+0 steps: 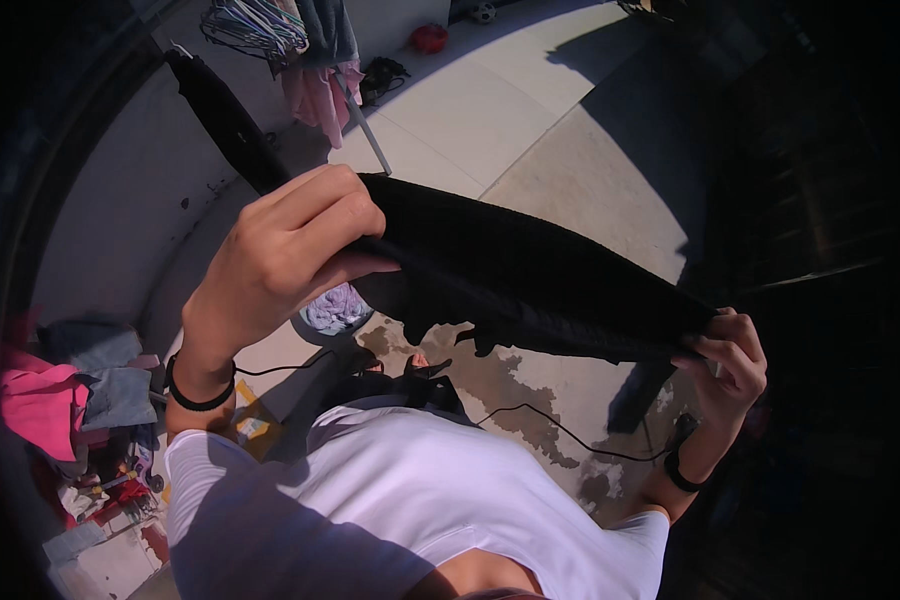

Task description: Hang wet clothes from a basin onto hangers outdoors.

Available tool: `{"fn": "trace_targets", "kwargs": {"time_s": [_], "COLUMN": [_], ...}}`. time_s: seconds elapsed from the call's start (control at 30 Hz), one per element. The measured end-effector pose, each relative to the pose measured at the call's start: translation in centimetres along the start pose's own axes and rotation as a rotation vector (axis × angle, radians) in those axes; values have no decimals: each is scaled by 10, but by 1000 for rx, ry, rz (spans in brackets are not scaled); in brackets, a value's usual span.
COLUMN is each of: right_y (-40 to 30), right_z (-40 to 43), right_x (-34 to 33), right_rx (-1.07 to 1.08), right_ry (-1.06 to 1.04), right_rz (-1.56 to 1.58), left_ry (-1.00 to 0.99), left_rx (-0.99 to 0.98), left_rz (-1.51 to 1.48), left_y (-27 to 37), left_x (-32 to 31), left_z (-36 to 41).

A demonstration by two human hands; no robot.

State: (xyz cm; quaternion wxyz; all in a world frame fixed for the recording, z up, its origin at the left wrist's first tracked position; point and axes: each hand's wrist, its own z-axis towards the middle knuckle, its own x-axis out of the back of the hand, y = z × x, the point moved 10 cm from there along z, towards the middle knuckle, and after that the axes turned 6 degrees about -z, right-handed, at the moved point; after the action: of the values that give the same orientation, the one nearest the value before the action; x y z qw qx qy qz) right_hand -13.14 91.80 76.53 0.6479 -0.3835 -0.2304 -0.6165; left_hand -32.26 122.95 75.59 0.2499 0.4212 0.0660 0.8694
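A black cloth garment [525, 270] is stretched between my two hands in front of my chest. My left hand [292, 232] pinches its left end between thumb and fingers. Lower down, my right hand [727, 367] grips the opposite end. The upper edge runs fairly straight, while the lower edge hangs in uneven folds; its exact kind I cannot tell. Behind my left hand, a narrow black cloth item [225, 120] hangs from a white hook. Below the held garment stands a basin [304, 330] with wet-looking lilac cloth [336, 306] in it, partly hidden by my hand and the garment.
Several clothes hangers [255, 30] bunch at the upper left beside hanging pink cloth [319, 101] and a metal pole [364, 124]. Pink [45, 397] and denim clothes [120, 397] hang at left. Wet patches mark the concrete floor [510, 397]. A football [483, 13] lies far off.
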Motion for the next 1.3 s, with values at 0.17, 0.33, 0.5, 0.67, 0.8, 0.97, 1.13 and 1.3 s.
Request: {"fn": "trace_targets", "kwargs": {"time_s": [0.17, 0.33, 0.5, 0.67, 0.8, 0.97, 1.13, 1.3], "right_y": [0, 9, -19, -89, -102, -77, -59, -65], "right_z": [57, 122, 182, 225, 309, 450, 523, 544], "right_x": [-21, -82, -168, -242, -320, -421, -488, -526], "right_rx": [248, 373, 382, 624, 493, 190, 20, 59], "right_ry": [-49, -212, -566, -1104, -1003, -398, 12, 159], "right_rz": [482, 771, 857, 938, 848, 462, -62, -332], "left_ry": [121, 322, 343, 278, 112, 5, 46, 32], "left_rx": [72, 77, 94, 160, 113, 75, 73, 4], "left_rz": [88, 325, 490, 356, 423, 451, 431, 466], "left_y": [43, 60, 52, 33, 30, 22, 8, -1], "left_x": [73, 132, 172, 202, 199, 201, 231, 254], "left_z": [-32, -68, -100, -120, -124, -144, -179, -204]}}
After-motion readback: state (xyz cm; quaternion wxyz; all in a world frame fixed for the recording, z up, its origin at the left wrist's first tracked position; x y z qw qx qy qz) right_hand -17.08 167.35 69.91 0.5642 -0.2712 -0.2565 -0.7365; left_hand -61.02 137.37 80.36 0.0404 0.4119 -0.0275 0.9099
